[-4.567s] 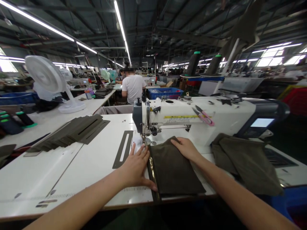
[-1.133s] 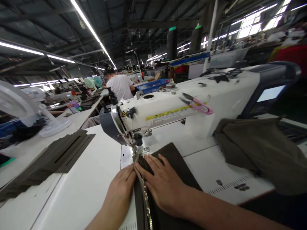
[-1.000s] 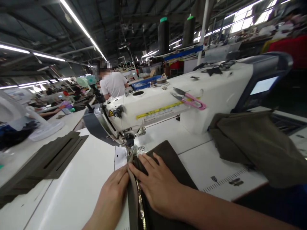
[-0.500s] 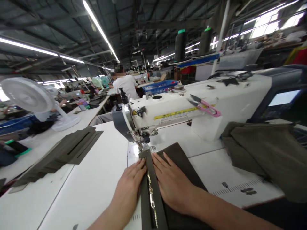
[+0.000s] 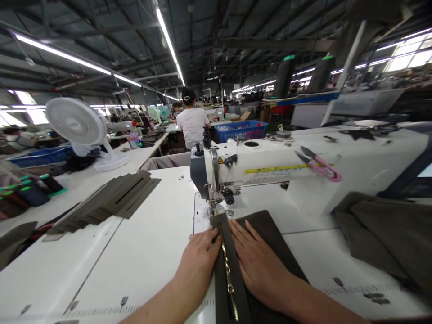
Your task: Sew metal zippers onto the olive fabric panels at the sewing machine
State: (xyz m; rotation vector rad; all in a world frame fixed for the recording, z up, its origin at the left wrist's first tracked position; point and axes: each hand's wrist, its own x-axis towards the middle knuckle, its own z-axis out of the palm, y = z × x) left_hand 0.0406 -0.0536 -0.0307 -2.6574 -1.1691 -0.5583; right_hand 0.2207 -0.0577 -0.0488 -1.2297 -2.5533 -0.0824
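Since the earliest frame, both hands have closed in on the zipper strip, which now runs straight up to the needle of the sewing machine [image 5: 270, 166]; before, the right hand lay out on the far corner of the fabric.

The zipper strip [image 5: 229, 265] is a narrow olive band with a line of metal teeth glinting down its middle, its far end squared off just under the machine's presser foot. It lies along the left edge of a flat, matte, dark olive fabric panel [image 5: 270, 238] that spreads on the white table [image 5: 135, 252] in front of the machine.

The left hand [image 5: 199, 265] lies flat, palm down, fingers straight and together, pressing the table and the strip's left edge just in front of the machine's needle. The right hand [image 5: 259, 265] lies flat too, fingers spread a little, pressing the panel just beside the strip. Neither hand grasps anything; both only press down.

On top of the machine's smooth white arm rest pink-handled thread snips [image 5: 319, 163]. To the right of the machine sits a rumpled heap of olive cloth [image 5: 388, 234]. To its left lies a fanned stack of slotted olive pieces [image 5: 111, 200], and beyond that a white round fan [image 5: 79, 123]. Behind the machine a person in a white shirt [image 5: 192, 123] sits facing away.
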